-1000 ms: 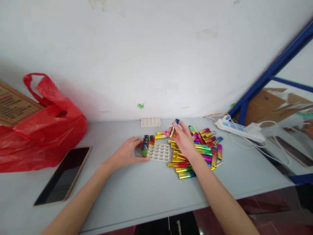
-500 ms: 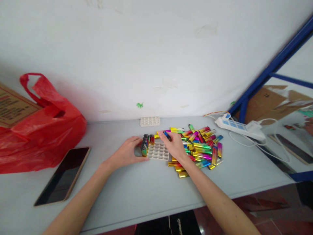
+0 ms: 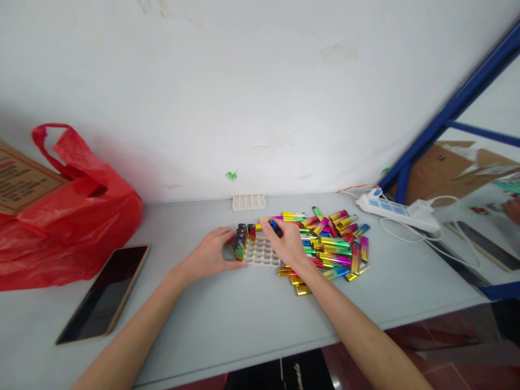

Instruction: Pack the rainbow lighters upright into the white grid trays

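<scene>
A white tray (image 3: 263, 253) with rows of round pockets lies on the table between my hands. Several shiny lighter casings (image 3: 240, 238) with dark tops stand upright along its left edge, and a red one (image 3: 252, 232) stands in the back row. My left hand (image 3: 215, 249) curves around the tray's left end, thumb at the front corner and fingers at the back. My right hand (image 3: 287, 241) pinches a dark blue-ended lighter casing (image 3: 275, 227) above the tray's back right part. To the right, a loose pile of multicoloured metallic casings (image 3: 335, 246) lies partly behind that hand.
A second white pocketed tray (image 3: 248, 202) lies against the wall. On the left are a phone (image 3: 103, 295), a red plastic bag (image 3: 81, 216) and a cardboard box (image 3: 24, 181). A white power strip (image 3: 396, 210) with cables sits at the right, by a blue metal frame (image 3: 430, 132).
My right hand has shifted very slightly, and the casing in it has tilted a little and moved left. My left hand keeps its place at the tray.
</scene>
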Action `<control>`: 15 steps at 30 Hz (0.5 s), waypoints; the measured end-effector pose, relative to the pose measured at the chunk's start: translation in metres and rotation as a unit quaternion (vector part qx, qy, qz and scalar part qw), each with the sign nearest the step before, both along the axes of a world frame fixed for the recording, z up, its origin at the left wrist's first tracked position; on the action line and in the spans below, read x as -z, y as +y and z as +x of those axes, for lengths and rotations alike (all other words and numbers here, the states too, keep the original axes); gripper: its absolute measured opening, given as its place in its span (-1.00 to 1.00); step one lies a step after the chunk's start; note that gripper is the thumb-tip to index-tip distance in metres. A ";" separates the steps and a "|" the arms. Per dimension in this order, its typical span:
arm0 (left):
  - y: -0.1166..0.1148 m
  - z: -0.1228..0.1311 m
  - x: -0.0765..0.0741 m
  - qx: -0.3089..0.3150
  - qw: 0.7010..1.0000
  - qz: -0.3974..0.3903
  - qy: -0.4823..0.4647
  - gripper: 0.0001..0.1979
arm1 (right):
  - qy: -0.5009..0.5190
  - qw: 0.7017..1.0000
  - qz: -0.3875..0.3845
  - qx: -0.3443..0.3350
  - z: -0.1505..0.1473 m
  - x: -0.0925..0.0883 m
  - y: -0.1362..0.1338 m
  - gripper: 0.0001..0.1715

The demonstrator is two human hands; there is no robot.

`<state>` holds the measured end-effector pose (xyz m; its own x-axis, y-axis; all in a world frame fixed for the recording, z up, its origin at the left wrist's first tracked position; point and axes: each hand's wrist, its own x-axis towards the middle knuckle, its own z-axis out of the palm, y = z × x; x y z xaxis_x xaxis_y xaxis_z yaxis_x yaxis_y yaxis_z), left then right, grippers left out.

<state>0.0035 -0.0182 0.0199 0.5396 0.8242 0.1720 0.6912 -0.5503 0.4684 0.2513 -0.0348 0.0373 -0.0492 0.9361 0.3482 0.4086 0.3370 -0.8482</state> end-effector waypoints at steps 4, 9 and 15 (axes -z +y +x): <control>0.000 0.000 0.001 -0.003 1.000 0.001 0.000 -0.44 | -0.031 0.999 0.009 0.016 0.001 0.003 0.001 -0.47; 0.000 -0.001 0.002 -0.004 1.000 -0.007 0.004 -0.43 | -0.045 0.999 0.015 0.011 0.001 0.005 0.000 -0.51; -0.001 0.000 0.001 -0.008 1.000 0.001 0.004 -0.43 | -0.078 0.994 0.075 -0.032 0.002 0.005 -0.002 -0.62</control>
